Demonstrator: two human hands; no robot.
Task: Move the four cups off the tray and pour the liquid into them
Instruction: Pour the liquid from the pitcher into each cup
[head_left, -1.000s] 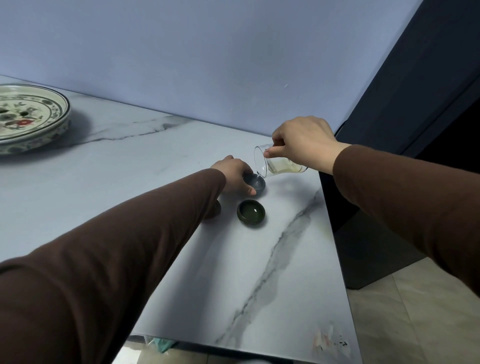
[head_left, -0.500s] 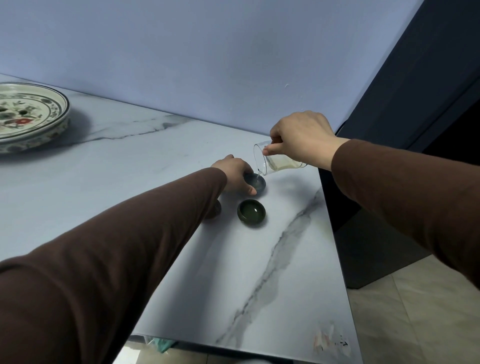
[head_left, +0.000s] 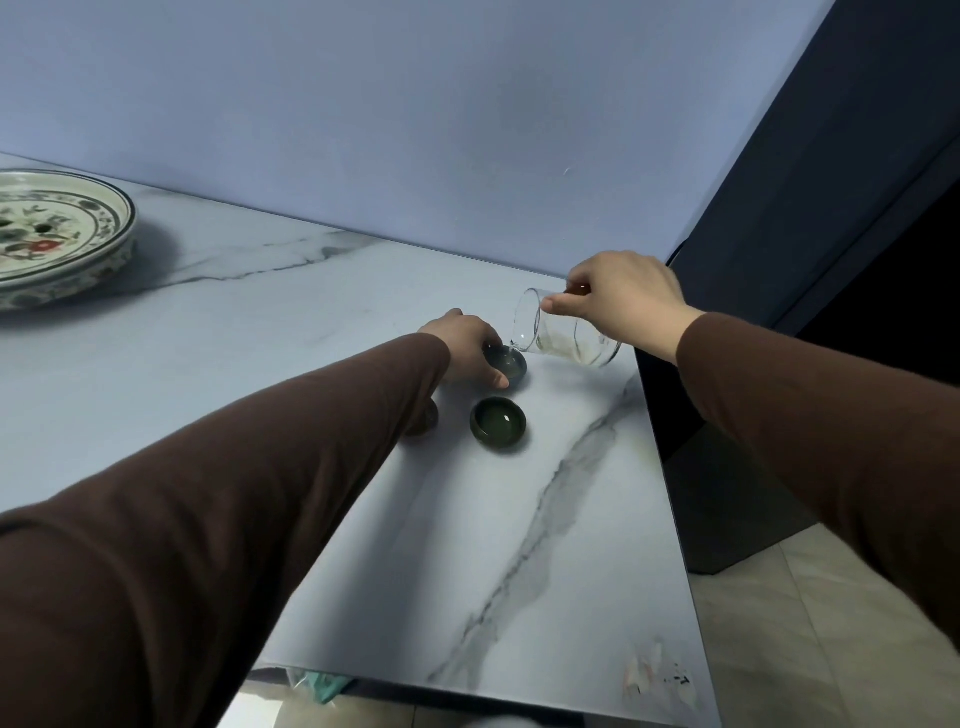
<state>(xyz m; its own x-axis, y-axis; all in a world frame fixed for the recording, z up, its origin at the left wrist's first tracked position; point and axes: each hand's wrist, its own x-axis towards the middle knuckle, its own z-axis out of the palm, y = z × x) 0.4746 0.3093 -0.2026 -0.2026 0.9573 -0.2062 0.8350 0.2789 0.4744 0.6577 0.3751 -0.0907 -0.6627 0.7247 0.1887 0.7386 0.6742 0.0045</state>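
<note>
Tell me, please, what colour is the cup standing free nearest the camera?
Dark green, with pale liquid inside; the cup shows in the head view.

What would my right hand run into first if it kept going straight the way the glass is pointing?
Most likely the grey cup your left hand is steadying. The right hand tips the glass pitcher leftward and down, its lip just above that cup's rim. Depth is hard to judge.

Home — marble table (head_left: 519, 519), painted tray (head_left: 111, 236)
</note>
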